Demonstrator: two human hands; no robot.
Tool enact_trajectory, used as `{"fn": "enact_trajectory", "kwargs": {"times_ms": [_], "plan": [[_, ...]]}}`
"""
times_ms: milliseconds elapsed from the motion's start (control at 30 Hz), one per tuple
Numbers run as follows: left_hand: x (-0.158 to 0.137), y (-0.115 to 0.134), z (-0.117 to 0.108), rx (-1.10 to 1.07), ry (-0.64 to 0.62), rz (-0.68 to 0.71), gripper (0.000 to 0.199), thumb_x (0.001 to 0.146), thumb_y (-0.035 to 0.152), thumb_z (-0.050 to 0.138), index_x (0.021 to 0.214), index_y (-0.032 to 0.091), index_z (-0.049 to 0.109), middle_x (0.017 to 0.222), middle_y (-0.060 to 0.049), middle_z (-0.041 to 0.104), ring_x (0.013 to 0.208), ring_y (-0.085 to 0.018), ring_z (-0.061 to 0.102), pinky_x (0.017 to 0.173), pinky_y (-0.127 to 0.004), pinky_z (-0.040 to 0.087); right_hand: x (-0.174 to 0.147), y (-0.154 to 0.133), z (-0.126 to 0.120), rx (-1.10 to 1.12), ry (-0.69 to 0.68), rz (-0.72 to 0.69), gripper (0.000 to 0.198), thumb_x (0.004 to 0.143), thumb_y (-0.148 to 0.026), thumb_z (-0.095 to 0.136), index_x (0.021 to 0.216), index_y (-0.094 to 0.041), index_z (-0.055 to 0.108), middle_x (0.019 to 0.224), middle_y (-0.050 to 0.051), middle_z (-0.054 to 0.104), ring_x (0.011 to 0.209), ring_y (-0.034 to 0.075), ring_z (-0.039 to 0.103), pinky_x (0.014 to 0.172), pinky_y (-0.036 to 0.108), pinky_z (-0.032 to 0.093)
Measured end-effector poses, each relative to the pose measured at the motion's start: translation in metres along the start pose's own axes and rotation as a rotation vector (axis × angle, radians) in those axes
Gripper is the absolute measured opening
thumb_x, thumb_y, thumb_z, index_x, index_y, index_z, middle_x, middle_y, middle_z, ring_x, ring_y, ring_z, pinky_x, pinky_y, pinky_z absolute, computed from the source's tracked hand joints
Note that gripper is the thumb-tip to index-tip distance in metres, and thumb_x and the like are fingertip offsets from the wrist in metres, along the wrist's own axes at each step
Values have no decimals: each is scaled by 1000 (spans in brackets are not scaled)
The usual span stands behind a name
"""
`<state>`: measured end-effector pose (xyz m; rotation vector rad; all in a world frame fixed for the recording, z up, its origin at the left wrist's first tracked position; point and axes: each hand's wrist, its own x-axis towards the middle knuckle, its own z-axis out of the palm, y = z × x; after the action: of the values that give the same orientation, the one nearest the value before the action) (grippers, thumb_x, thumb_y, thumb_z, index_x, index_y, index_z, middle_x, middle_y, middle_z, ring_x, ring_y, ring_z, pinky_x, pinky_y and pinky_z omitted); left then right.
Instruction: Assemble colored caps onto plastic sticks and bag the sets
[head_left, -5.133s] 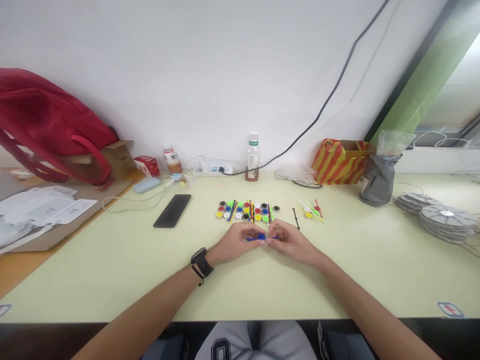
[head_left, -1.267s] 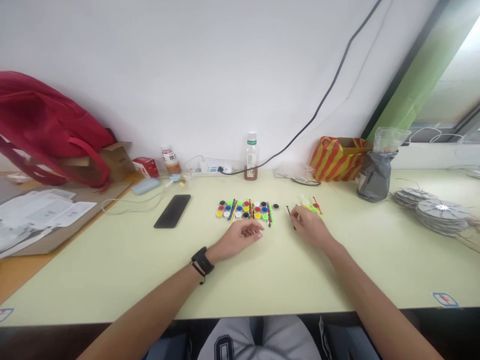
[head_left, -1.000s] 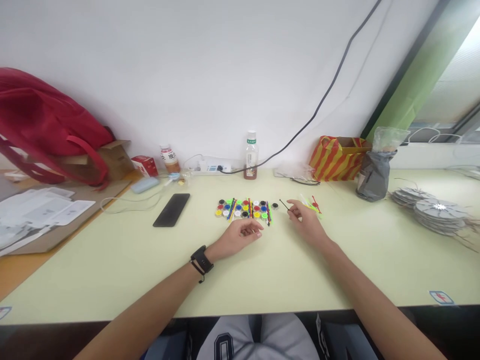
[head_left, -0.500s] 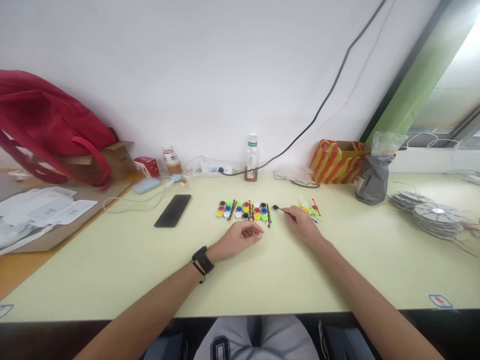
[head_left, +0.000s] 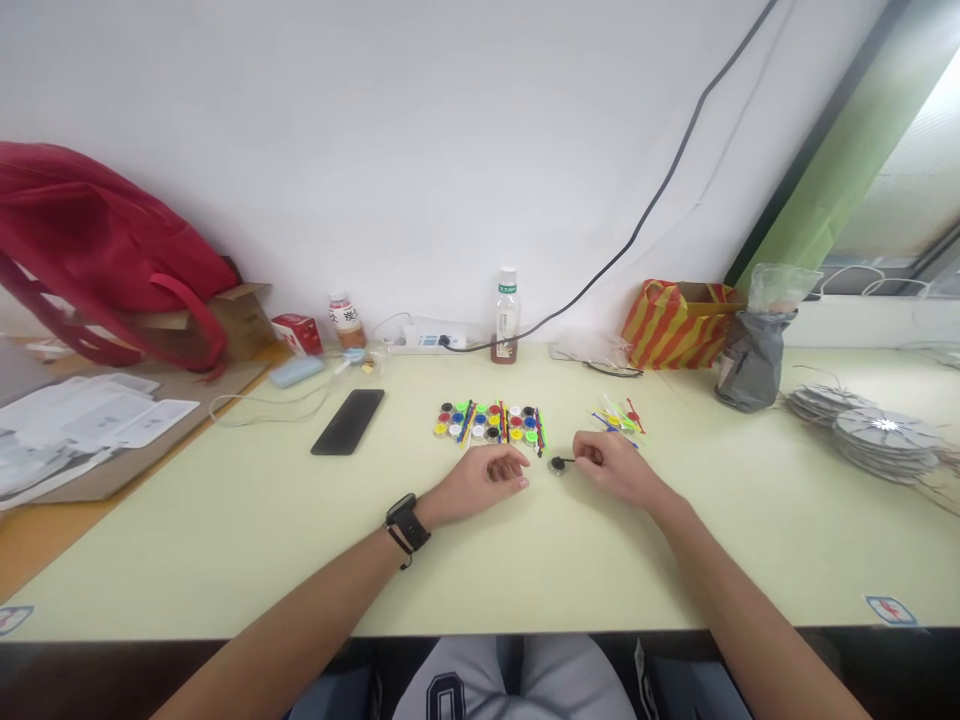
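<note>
My right hand (head_left: 611, 465) pinches a thin black stick whose tip meets a small round black piece (head_left: 557, 465) with a pale, clear-looking base. Whether the stick is fixed to that piece is too small to tell. My left hand (head_left: 487, 480) rests on the table, with curled fingers apart from the thumb and nothing visible between them. Just beyond it lie rows of small round coloured pieces (head_left: 481, 421), with bundles of thin coloured sticks (head_left: 503, 422) between them. A loose heap of similar sticks (head_left: 616, 420) is behind my right hand.
On the pale table (head_left: 495, 580) lies a black phone (head_left: 347, 422) at left. A drink bottle (head_left: 505, 320) stands by the wall, a striped bag (head_left: 679, 330) and grey bag (head_left: 752, 360) at right. Stacked grey discs (head_left: 885, 440) sit far right; a red backpack (head_left: 112, 250) far left.
My right hand has drawn back towards me with the stick, and the black round piece has come nearer too. My left hand has barely moved.
</note>
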<state>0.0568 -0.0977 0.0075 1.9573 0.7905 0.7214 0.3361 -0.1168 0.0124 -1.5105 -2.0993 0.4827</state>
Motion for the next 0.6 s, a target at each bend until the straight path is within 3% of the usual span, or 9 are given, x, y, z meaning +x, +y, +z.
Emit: {"fn": "enact_trajectory", "kwargs": {"times_ms": [133, 267, 467, 600], "plan": [[-2, 4, -2, 109, -41, 98, 43, 82, 43, 80, 119, 22, 73, 104, -8, 68, 90, -20, 61, 78, -31, 50, -5, -23, 8, 236, -168, -89, 11, 74, -10, 49, 72, -21, 52, 63, -6, 46, 59, 12, 40, 56, 25, 29], [-1, 6, -6, 123, -123, 182, 30, 85, 41, 78, 110, 23, 77, 109, -8, 70, 99, -22, 64, 90, -34, 49, -6, -37, 17, 385, -256, -100, 22, 76, -10, 49, 86, -20, 66, 64, -5, 48, 59, 12, 42, 56, 25, 31], [1, 2, -5, 34, -56, 28, 27, 82, 37, 81, 99, 18, 72, 90, -3, 70, 79, -16, 59, 71, -27, 46, -4, -35, 15, 548, -227, -33, 18, 81, -12, 53, 88, -18, 67, 78, 0, 62, 66, 14, 54, 62, 27, 41], [3, -5, -3, -125, 14, -16, 32, 84, 36, 79, 107, 16, 71, 90, -4, 69, 77, -15, 62, 73, -27, 50, -4, -36, 10, 762, -198, 8, 12, 89, -30, 66, 94, -20, 67, 86, 4, 66, 76, 18, 62, 68, 30, 48]]}}
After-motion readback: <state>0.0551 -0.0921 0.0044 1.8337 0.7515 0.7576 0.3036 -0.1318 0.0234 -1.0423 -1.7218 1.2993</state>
